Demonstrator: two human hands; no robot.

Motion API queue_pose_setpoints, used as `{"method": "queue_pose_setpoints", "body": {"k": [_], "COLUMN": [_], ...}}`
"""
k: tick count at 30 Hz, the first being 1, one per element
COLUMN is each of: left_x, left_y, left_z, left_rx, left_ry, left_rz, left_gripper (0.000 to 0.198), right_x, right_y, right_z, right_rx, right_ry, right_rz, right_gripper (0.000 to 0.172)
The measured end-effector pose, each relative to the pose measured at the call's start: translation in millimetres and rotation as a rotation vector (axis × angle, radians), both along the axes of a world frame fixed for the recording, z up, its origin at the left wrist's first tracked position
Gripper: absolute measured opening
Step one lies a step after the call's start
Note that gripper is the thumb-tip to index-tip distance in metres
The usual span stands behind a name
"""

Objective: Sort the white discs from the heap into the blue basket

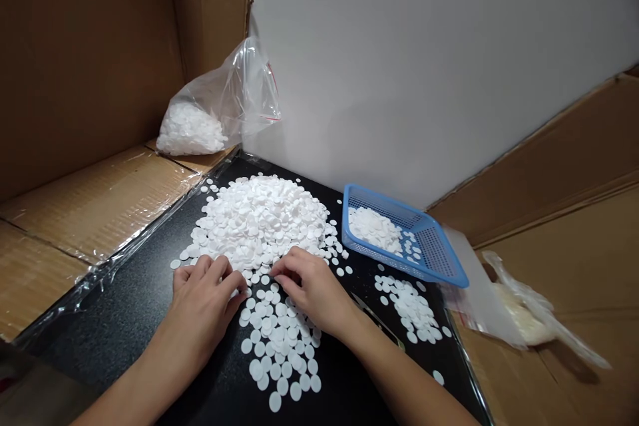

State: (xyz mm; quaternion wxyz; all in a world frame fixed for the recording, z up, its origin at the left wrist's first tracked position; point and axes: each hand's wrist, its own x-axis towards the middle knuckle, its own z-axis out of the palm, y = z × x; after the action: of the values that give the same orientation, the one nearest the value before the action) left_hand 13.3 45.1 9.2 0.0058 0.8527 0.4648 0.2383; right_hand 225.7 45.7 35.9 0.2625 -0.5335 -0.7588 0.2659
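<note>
A big heap of small white round discs [264, 216] covers the far part of the black tabletop. Its near edge meets my left hand [207, 296], whose fingers are curled down with thumb and fingertip close together by the discs. Across a narrow gap, my right hand [312, 286] has its thumb and forefinger brought together at the heap's front; whatever lies between the tips is too small to make out. Below and between both hands spreads a looser patch of white discs [279, 339], mostly lying flat, some overlapping.
A blue perforated basket [434, 263] with white discs stands at the back right. Near it are a smaller disc group [412, 309] and a metal tool [379, 319], partly behind my right arm. A clear bag of discs [192, 130] rests on cardboard; another plastic bag [529, 313] lies right.
</note>
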Motion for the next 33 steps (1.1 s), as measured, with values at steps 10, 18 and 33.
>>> {"method": "queue_pose_setpoints", "body": {"k": [10,18,33], "left_x": [-2,-1,-1], "left_y": [-1,-19,4], "left_z": [5.8,6.8,-0.9], "left_rx": [0.029,-0.203,-0.066], "left_ry": [-0.035,-0.104,0.047], "left_rz": [-0.022,-0.083,-0.151], "left_gripper": [0.021,0.021,0.02], "right_x": [-2,-13,-17], "right_y": [-3,-9,-7], "right_z": [-1.8,-3.8,-8.0], "right_rx": [0.042,0.024,-0.085], "right_ry": [-0.176,-0.122,-0.06], "right_rz": [0.116,0.103,0.046], "right_gripper": [0.012,0.008,0.018]}}
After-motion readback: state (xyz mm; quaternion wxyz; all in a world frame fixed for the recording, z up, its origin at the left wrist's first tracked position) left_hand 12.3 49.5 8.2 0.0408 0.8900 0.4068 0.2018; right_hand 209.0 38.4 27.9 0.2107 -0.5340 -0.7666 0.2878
